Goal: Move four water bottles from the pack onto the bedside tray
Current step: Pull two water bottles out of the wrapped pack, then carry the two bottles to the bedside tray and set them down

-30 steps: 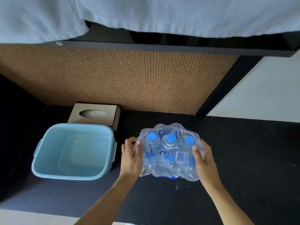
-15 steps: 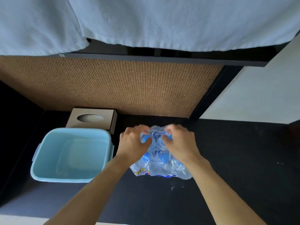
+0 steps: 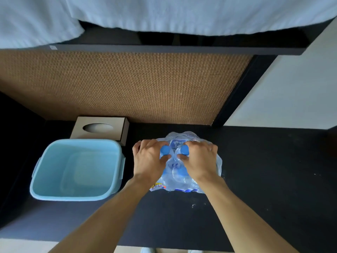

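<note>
A shrink-wrapped pack of water bottles (image 3: pixel 184 138) with blue caps stands on the black bedside surface (image 3: pixel 273 170). My left hand (image 3: pixel 148 160) and my right hand (image 3: pixel 199 161) both lie on top of the pack, fingers pinching the clear plastic wrap between two blue caps (image 3: pixel 165 150). Most of the bottles are hidden under my hands and the crinkled wrap. A light blue square tray or tub (image 3: pixel 116 167) sits empty just left of the pack, close to my left hand.
A tan tissue box (image 3: pixel 99 127) stands behind the blue tub against a woven brown panel (image 3: pixel 127 84). White bedding (image 3: pixel 182 13) overhangs above. The black surface stretches to the right of the pack. A dark wall bounds the left side.
My hands left the sides of the pack and came together on its top, gripping the wrap. The wrap is now pulled apart a little, with two caps showing between my fingers.
</note>
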